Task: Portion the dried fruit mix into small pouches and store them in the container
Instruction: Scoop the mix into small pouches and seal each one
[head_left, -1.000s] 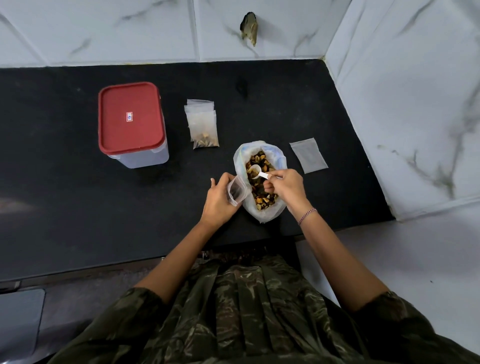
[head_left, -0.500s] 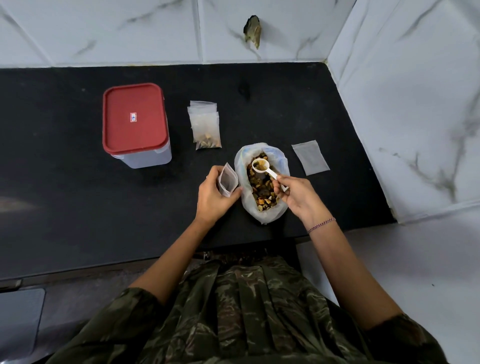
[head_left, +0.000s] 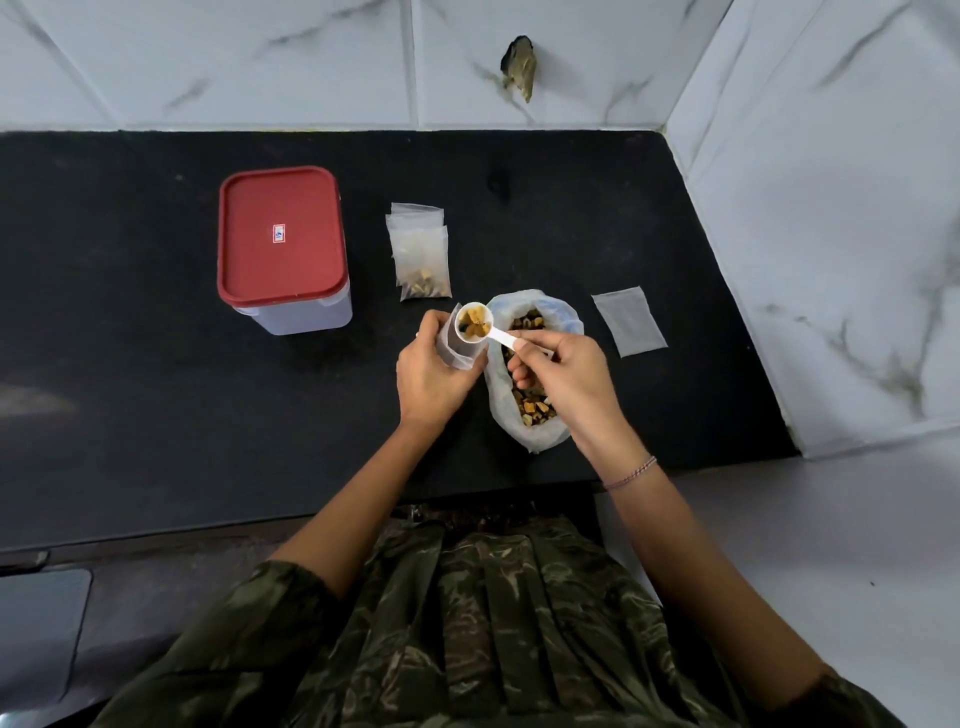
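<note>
My left hand grips a small clear pouch upright, mouth up. My right hand pinches the handle of a white scoop full of dried fruit, its bowl right over the pouch mouth. Just right of the pouch lies the open white bag of dried fruit mix, partly hidden by my right hand. A clear container with a red lid stands shut at the left. Filled pouches lie stacked between container and bag.
An empty flat pouch lies to the right of the bag on the black counter. White marble walls close the back and the right side. The counter's front edge runs just before my body.
My right hand lifted the loaded scoop out of the bag and carried it left over the pouch. My left hand turned the pouch upright under it.
</note>
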